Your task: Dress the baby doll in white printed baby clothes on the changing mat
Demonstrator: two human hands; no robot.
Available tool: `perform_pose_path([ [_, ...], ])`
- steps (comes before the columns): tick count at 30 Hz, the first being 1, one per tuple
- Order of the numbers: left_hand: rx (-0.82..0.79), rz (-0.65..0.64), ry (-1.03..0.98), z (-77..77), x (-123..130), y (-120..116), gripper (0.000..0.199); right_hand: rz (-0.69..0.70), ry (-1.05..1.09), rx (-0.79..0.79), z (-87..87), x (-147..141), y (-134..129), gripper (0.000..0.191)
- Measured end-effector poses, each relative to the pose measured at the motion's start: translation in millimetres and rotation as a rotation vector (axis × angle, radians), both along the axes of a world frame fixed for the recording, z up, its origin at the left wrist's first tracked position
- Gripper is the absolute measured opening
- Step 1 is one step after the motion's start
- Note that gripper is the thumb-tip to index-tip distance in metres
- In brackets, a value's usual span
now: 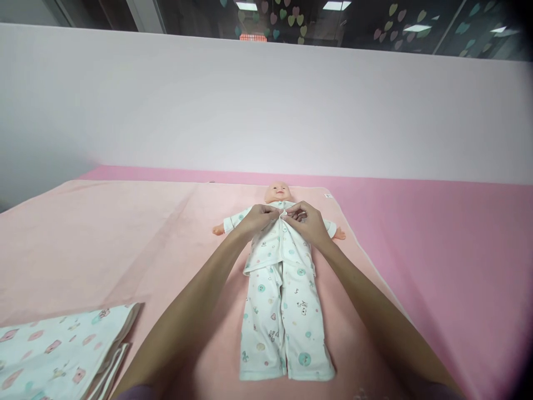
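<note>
A baby doll (280, 192) lies on its back, head away from me, arms spread to both sides. It wears a white printed jacket (266, 250) with a front opening, and matching trousers (306, 322) below. My left hand (263, 216) pinches one edge of the jacket's opening near the chest. Close beside it, my right hand (306, 222) pinches the other edge, thumb and forefinger together. A small button shows on the front just under my fingers. Whether a button sits between my fingertips I cannot tell.
Under the doll a pale pink blanket (166, 244) covers much of the pink mat (437, 250). A folded printed cloth (54, 350) lies at the lower left. Behind stands a white wall (266, 105), with dark windows (200, 22) bearing heart stickers above it.
</note>
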State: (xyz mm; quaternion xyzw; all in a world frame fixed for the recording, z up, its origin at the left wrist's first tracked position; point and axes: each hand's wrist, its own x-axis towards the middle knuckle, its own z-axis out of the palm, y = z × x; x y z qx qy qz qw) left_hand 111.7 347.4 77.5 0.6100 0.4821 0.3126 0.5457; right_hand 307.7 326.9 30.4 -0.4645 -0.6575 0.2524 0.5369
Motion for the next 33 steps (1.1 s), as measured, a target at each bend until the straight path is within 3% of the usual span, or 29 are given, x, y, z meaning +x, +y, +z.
perform_pose_path([
  [7, 0.039, 0.005, 0.023, 1.1, -0.8, 0.7, 0.037, -0.018, 0.008, 0.002, -4.3, -0.9, 1.2, 0.031],
  [15, 0.124, -0.006, 0.004, -7.9, 4.2, -0.1, 0.026, -0.044, 0.063, 0.012, -10.6, -5.2, 2.7, 0.032],
  [19, 0.085, 0.021, -0.017, -10.9, 4.7, 1.9, 0.024, -0.012, 0.064, -0.023, -6.9, -0.7, 2.6, 0.034],
  [24, 0.001, 0.069, -0.061, -3.6, 5.9, -0.5, 0.026, 0.086, 0.005, -0.028, -0.1, 9.3, 4.9, 0.031],
  [33, -0.044, 0.085, -0.087, 8.0, 8.7, -9.4, 0.022, -0.057, -0.058, 0.097, -6.8, -6.6, 2.5, 0.022],
])
